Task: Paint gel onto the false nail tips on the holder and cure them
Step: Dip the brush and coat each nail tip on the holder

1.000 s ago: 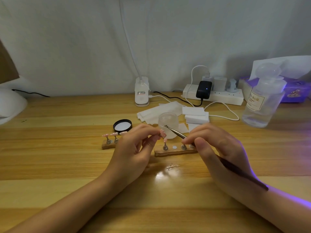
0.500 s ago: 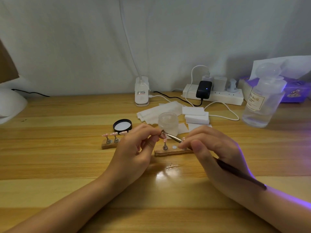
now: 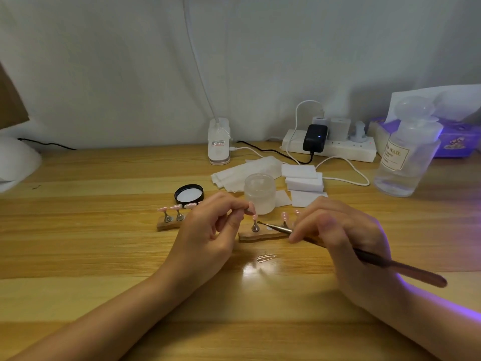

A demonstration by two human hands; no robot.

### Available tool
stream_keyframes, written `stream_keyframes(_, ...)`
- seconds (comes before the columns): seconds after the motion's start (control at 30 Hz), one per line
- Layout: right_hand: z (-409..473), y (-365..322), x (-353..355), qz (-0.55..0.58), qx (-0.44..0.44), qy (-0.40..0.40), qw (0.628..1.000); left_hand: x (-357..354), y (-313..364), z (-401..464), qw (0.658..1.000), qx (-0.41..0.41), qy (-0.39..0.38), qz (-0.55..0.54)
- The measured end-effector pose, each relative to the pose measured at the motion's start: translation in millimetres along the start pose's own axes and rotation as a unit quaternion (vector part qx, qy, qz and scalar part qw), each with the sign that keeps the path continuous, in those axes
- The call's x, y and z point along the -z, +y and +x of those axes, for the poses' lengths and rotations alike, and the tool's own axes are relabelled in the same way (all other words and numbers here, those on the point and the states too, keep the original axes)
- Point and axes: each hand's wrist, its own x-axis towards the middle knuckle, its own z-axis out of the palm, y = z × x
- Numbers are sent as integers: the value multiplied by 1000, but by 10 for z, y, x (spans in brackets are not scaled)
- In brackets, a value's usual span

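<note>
My left hand (image 3: pixel 208 230) is raised just over the wooden table (image 3: pixel 91 251), its thumb and forefinger pinched on a small pale false nail tip (image 3: pixel 250 210) beside the near wooden holder (image 3: pixel 263 235). On that holder a pink nail tip (image 3: pixel 255 217) stands on a metal peg at its left end, and further pink tips (image 3: pixel 285 216) show toward its right end, partly behind my fingers. My right hand (image 3: pixel 346 235) grips a slim gel brush (image 3: pixel 276 227), the fine point aimed left at the foot of the left peg, the dark handle running out near and right past my wrist. Left of my left hand sits a second wooden holder (image 3: pixel 169 225) carrying pink tips (image 3: pixel 177 206). Just beyond the holders are a frosted jar (image 3: pixel 259 192), its black lid (image 3: pixel 189 194), white wipes (image 3: pixel 242 173) and foam blocks (image 3: pixel 303 178). Far right stands a clear pump bottle (image 3: pixel 406 157).
</note>
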Motion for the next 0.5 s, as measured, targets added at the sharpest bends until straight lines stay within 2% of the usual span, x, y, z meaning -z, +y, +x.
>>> stream_keyframes(0.2,13,5,-17,-28,8,-24,999,-7,-12,16,1000,-11,3,9)
stream_keyframes(0.37,11,-17,-5,-13,14,4,1000,-7,-45,12,1000,-26,4,6)
stream_keyframes(0.5,28,-15,-19,-26,6,-12,1000,-9,-60,13,1000,-29,7,-3)
